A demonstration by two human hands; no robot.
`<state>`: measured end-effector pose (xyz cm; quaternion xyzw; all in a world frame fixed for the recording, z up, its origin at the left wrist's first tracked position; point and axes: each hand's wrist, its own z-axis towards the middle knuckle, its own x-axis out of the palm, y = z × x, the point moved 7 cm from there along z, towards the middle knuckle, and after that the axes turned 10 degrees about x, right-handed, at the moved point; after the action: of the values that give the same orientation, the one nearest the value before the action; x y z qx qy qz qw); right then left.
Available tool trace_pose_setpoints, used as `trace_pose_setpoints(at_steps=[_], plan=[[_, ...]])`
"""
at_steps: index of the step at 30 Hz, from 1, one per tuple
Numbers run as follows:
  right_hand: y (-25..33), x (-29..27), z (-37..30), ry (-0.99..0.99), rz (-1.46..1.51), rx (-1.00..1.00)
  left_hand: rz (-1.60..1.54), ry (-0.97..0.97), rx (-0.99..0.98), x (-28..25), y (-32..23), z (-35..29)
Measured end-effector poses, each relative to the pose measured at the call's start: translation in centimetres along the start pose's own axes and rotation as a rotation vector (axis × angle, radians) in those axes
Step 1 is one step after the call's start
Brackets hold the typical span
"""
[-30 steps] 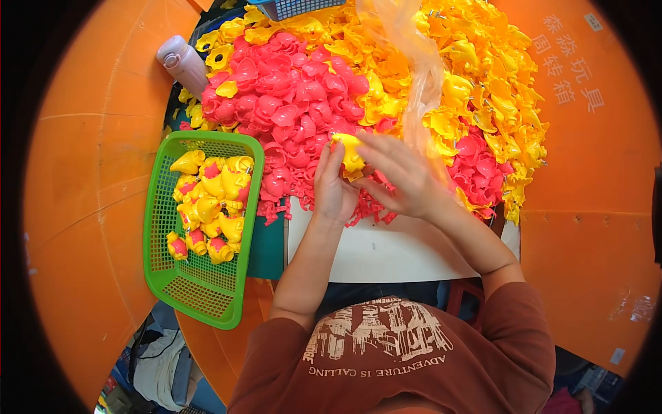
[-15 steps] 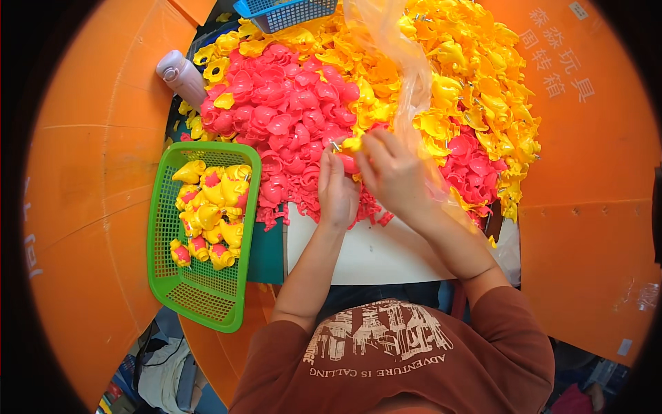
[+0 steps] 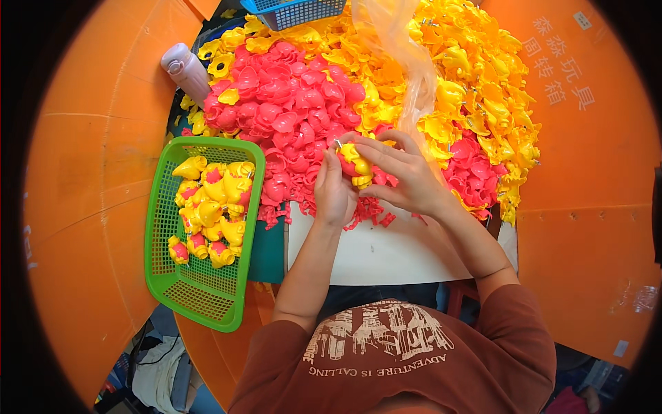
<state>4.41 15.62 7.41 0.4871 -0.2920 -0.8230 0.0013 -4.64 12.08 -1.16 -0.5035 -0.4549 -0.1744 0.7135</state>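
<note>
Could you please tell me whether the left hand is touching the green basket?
Apart. The head view shows pink pieces in the clear gap between the left hand and the green basket.

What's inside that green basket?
Yellow-and-pink pieces lie heaped in the basket. Toward the near end, its mesh bottom shows. The upper pieces cover whatever lies beneath them, so I can't tell how many there are.
</note>
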Motion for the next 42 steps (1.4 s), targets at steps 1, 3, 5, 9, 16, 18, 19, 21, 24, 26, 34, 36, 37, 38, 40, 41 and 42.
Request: trace_pose_setpoints(at_steps=[1, 3, 5, 9, 16, 18, 19, 21, 24, 26, 34, 36, 37, 38, 40, 41, 42], plan=[[0.1, -0.5, -0.2, -0.043, 0.008, 0.005, 0.001, -0.006, 0.006, -0.1, -0.1, 0.0], [0.3, -0.8, -0.1, -0.082, 0.022, 0.004, 0.021, -0.011, -0.001, -0.2, -0.1, 0.0], [0.5, -0.6, -0.2, -0.063, -0.072, -0.005, 0.028, -0.012, 0.003, -0.2, -0.1, 0.0], [0.3, 0.4, -0.4, -0.038, -0.153, -0.035, 0.072, -0.007, 0.008, -0.2, 0.0, 0.0], [0.2, 0.5, -0.4, -0.06, -0.122, -0.038, 0.147, 0.053, 0.04, 0.1, -0.4, -0.2], [0.1, 0.5, -0.4, -0.071, -0.12, -0.041, 0.158, 0.062, 0.059, 0.3, -0.6, -0.2], [0.1, 0.5, -0.4, -0.066, -0.129, -0.039, 0.158, 0.061, 0.058, 0.4, -0.6, -0.3], [0.0, 0.5, -0.4, -0.061, -0.136, -0.037, 0.091, 0.037, 0.048, 0.4, -0.6, -0.3], [-0.2, 0.6, -0.2, -0.045, -0.126, -0.021, 0.072, 0.029, 0.001, 0.1, -0.5, -0.2], [-0.9, 0.8, -0.2, 0.001, -0.01, 0.016, 0.09, 0.029, -0.028, -0.2, -0.1, -0.1], [-0.9, 0.6, -0.4, -0.025, -0.043, 0.022, 0.117, 0.024, -0.031, -0.3, 0.3, 0.0], [-0.9, 0.7, -0.5, -0.026, -0.054, 0.023, 0.127, 0.025, -0.008, -0.5, 0.3, 0.0], [-0.7, 0.7, -0.4, -0.028, -0.056, 0.019, 0.127, 0.026, -0.009, -0.5, 0.3, 0.0], [-0.7, 0.7, -0.4, -0.029, -0.058, 0.015, 0.12, 0.025, -0.013, -0.5, 0.3, -0.1], [-0.7, 0.7, -0.4, -0.032, -0.061, 0.01, 0.112, 0.025, -0.018, -0.4, 0.3, -0.2], [-0.7, 0.7, -0.4, -0.033, -0.065, 0.004, 0.11, 0.031, -0.016, -0.2, 0.2, -0.2], [-0.7, 0.6, -0.4, -0.034, -0.066, 0.004, 0.107, 0.037, -0.014, -0.1, 0.2, -0.3]])
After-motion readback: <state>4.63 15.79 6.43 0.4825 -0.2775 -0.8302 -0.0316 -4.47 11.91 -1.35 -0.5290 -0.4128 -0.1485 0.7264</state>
